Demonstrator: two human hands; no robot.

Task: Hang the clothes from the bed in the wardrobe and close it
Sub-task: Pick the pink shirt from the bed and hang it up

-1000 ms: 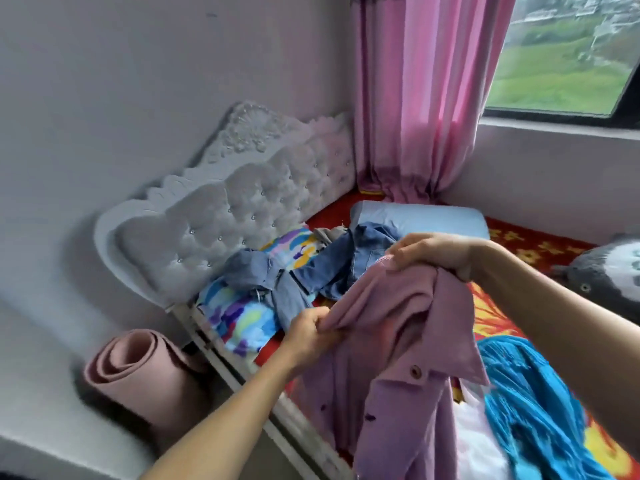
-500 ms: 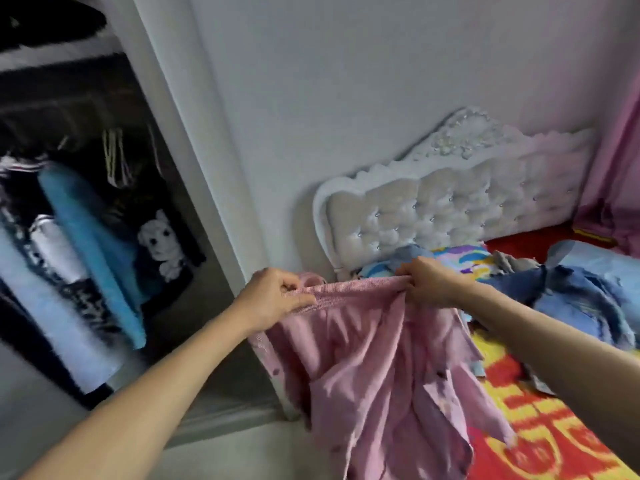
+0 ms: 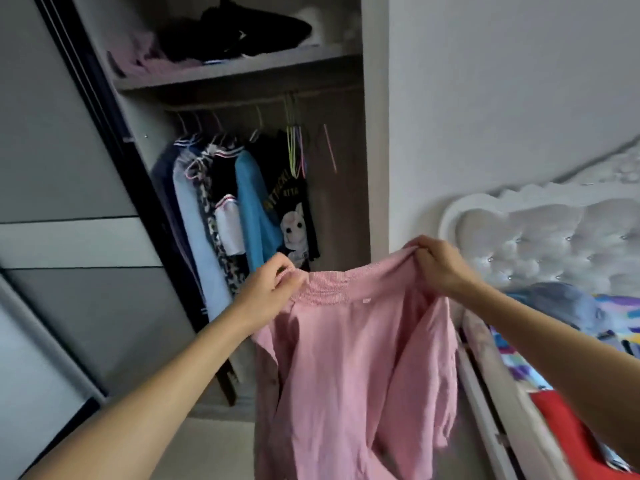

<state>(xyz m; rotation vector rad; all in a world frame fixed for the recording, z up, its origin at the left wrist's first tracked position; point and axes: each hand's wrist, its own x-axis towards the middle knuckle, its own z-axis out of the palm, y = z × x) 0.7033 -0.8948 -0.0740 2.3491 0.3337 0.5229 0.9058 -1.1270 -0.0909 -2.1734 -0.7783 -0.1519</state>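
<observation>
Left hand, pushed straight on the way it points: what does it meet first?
Likely the black dog-print T-shirt hanging in the wardrobe, beyond the left hand gripping the pink shirt; depth is unclear.

Two hands: left hand [image 3: 273, 285], right hand [image 3: 438, 265]. One pink shirt [image 3: 353, 368]. One wardrobe [image 3: 375, 133], one upper shelf [image 3: 242, 69], one rail [image 3: 242, 102]. One tufted headboard [image 3: 540, 237]. The hung garments [image 3: 221, 209] overlap; count cannot be told.

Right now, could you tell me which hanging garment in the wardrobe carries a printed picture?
The black T-shirt, hanging rightmost: it shows a white animal.
</observation>
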